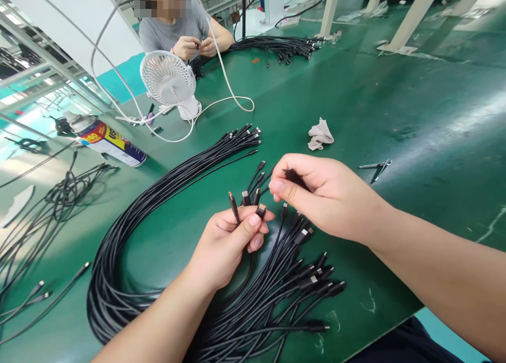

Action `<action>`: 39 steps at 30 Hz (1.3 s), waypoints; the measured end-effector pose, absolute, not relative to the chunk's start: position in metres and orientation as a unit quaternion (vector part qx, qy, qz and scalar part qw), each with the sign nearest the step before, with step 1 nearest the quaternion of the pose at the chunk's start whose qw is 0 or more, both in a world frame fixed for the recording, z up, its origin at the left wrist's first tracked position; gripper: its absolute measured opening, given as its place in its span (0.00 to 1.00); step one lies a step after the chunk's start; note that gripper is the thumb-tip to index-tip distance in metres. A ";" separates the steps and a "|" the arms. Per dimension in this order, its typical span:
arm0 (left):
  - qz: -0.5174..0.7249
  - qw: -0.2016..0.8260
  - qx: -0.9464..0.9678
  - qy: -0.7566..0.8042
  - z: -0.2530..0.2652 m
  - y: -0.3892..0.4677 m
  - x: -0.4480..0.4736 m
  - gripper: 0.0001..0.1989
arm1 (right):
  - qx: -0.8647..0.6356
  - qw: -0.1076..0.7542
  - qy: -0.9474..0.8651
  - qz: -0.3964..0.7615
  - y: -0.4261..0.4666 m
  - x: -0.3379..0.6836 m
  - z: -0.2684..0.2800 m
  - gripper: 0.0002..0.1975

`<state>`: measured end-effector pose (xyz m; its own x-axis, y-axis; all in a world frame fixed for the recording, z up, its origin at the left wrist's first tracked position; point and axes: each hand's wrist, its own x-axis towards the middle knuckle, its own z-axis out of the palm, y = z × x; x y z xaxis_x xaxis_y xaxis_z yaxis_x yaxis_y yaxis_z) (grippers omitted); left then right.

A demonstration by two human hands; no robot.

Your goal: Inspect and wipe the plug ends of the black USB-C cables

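Several black cable ends with metal plugs stick up from my left hand; its thumb presses on one plug with a copper-coloured tip. Close by on the right, my right hand is closed around a slim black object, mostly hidden by the fingers, so I cannot tell its kind. A thick bundle of black cables curves across the green table around my left hand. One set of its plug ends fans out below my right hand, and another lies farther back.
A spray can and a white fan with a looping white cord stand behind. Loose cables lie left. A crumpled cloth and nail clippers lie right. Across the table, a person handles more cables.
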<state>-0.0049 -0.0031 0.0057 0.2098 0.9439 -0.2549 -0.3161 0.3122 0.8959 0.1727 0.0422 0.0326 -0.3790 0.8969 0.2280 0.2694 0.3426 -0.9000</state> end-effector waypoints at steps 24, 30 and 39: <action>0.456 0.652 0.396 0.459 -0.004 0.002 -0.006 0.22 | -0.320 0.431 -0.797 0.275 0.041 0.157 0.013 0.08; 0.446 0.633 0.419 0.475 0.001 -0.002 -0.003 0.23 | -0.352 0.425 -0.793 0.259 0.038 0.157 0.019 0.08; 0.489 0.719 0.288 0.402 0.008 -0.007 -0.004 0.14 | -0.358 0.214 -0.737 0.531 0.071 0.212 0.053 0.09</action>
